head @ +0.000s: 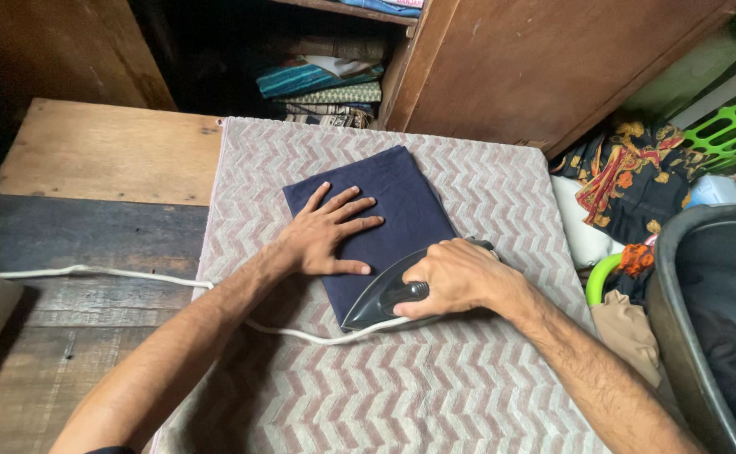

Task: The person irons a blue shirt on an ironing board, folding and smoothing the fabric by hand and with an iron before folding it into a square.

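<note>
While the navy cloth (385, 210) lies folded on the zigzag mat (485, 176), I press my left hand (330, 235) flat on it, fingers spread, and my right hand (456, 277) grips the iron (376, 303) at its near edge.

L hand (327, 234) flat, fingers spread; R hand (452, 279) fisted, both arms extended.

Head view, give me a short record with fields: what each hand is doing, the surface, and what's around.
left hand: flat on cloth, fingers spread
right hand: closed on iron handle
cloth: navy, folded, iron at its near edge
surface: zigzag mat over wooden table
cord: white, runs left from iron
right side: dark tub, patterned fabric, green basket
behind: folded fabrics in cupboard
</note>
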